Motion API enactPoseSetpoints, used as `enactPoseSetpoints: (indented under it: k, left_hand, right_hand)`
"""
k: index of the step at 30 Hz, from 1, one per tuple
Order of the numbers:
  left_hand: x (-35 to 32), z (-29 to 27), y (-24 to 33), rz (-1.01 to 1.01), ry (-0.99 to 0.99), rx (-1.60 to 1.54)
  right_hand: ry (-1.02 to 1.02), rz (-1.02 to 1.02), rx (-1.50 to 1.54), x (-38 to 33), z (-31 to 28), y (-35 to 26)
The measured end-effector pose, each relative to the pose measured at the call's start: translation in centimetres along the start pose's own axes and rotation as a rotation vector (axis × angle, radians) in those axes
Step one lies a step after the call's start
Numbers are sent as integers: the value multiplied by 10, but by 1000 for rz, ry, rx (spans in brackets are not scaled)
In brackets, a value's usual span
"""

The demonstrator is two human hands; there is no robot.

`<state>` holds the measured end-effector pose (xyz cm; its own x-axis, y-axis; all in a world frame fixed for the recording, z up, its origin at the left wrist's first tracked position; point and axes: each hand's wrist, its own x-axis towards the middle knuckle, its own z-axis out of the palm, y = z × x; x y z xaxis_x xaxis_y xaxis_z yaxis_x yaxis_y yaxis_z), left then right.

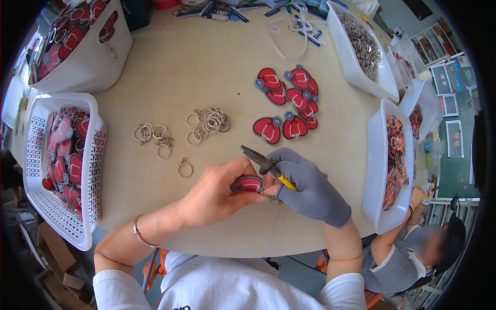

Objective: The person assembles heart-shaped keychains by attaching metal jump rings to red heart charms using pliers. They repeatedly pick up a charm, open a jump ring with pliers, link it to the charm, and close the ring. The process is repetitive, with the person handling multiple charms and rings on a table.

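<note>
mid-assembly, by the look of it: left hand (219,194) pinching a red heart tag (248,183) near the table's front edge, gloved right hand (310,188) clamped on yellow-handled pliers (268,165). loose key rings (206,123) and unfitted red tags (289,103) waiting farther off; finished ones seemingly in left basket (36,181).

The pale wooden surface (206,67) looked smooth and matt. Loose split rings (208,123) were shiny metal. The red heart-shaped tags (287,101) seemed rubbery plastic. The right hand (310,188) wore grey knitted cloth.
</note>
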<state>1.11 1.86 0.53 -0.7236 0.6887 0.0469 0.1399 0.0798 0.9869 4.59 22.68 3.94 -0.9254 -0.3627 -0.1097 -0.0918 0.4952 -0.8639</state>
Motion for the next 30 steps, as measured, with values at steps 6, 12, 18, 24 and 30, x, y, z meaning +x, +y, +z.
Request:
enactPoseSetpoints:
  k: [6,12,18,24,30]
  left_hand:
    - [1,3,2,-2,-23,-73]
    - [1,2,-2,-69,-27,-58]
    - [-1,8,-3,-80,13,-212]
    - [-2,5,0,-169,58,-379]
    - [-3,5,0,-200,53,-431]
  right_hand:
    - [-17,26,-8,0,1,-1]
    - [-51,121,86,2,1,0]
    - [10,120,146,1,3,-1]
    - [170,145,214,-3,4,-11]
    - [161,15,139,-5,9,-11]
